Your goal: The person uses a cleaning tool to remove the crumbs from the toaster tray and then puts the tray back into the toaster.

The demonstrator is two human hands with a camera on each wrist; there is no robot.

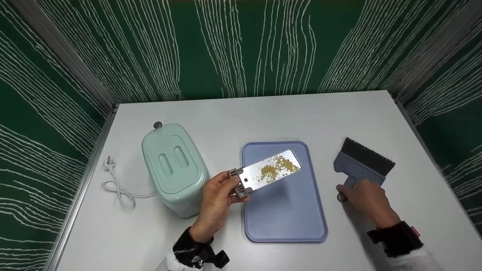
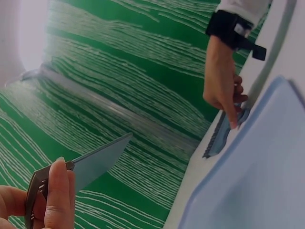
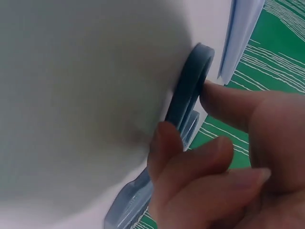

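My left hand (image 1: 216, 203) pinches the grey slotted end of a shiny metal crumb tray (image 1: 252, 176), thumb on top. Yellow crumbs (image 1: 276, 168) lie scattered over its far half. The crumb tray is held above a blue rectangular tray (image 1: 284, 222); from the side, in the left wrist view, its plate (image 2: 102, 160) shows as a thin sheet. To the right, my right hand (image 1: 367, 199) has thumb and fingers around the handle (image 3: 183, 90) of a blue-grey hand brush (image 1: 359, 171). The brush lies on the table with its black bristles pointing away.
A mint-green toaster (image 1: 175, 162) with a lid over its top stands left of the blue tray, close to my left hand. Its white cord and plug (image 1: 110, 163) lie farther left. The white table (image 1: 263, 116) is bordered by green, white-lined walls (image 1: 256, 49).
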